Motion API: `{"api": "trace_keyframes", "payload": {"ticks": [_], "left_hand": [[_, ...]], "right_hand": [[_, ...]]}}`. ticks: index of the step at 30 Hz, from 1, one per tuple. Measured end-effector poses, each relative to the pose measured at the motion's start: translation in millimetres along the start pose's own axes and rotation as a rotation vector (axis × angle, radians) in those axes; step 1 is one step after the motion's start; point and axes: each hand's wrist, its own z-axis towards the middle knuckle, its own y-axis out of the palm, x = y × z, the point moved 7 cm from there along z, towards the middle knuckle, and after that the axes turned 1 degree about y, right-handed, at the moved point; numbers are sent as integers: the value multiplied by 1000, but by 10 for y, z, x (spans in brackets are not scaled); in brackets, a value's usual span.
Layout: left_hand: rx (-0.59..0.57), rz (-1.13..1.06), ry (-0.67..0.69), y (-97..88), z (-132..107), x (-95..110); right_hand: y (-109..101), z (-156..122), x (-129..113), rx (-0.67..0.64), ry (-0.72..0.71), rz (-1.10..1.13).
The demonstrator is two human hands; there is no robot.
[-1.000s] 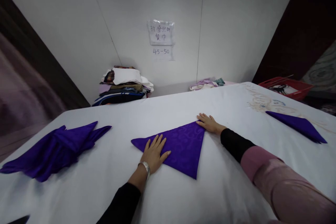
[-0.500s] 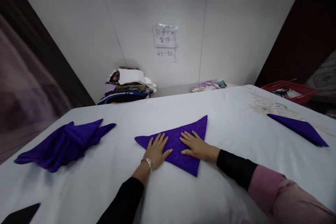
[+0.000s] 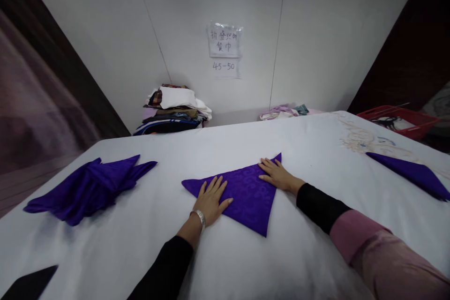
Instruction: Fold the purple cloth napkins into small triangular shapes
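Observation:
A purple patterned napkin point(image 3: 246, 192), folded into a triangle, lies flat on the white tablecloth point(image 3: 225, 262) in front of me. My left hand point(image 3: 211, 200), with a silver bracelet at the wrist, rests on its left part, palm down and fingers spread. Near the upper right corner of the cloth lies my right hand point(image 3: 277, 174), its fingers stretched out across the edge. Neither hand grips anything. To the left sits a crumpled heap of purple napkins point(image 3: 91, 187). A narrow folded purple napkin point(image 3: 409, 173) lies at the right.
Stacked clothes point(image 3: 176, 110) stand against the wall behind the table, with a smaller cloth pile point(image 3: 281, 111) right of them. A red basket point(image 3: 415, 124) is at the far right. Handwritten paper signs point(image 3: 225, 49) hang on the wall. A dark object point(image 3: 33, 283) shows at bottom left.
My right hand has slid right and upward over the napkin to its upper right corner. My left hand stays on the left part. The view has shifted slightly.

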Motion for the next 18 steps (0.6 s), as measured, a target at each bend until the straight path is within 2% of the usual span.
{"api": "trace_keyframes", "payload": {"ticks": [5,9,18], "left_hand": [[13,0,4,1,3,-8],[21,-2,6,-4,3,-2],[18,-31,0,-12,1,1]], "right_hand": [[-44,71,360,30,88,-48],[-62,98,560,40,148,-50],[-72,105,595,36,194,-26]]}}
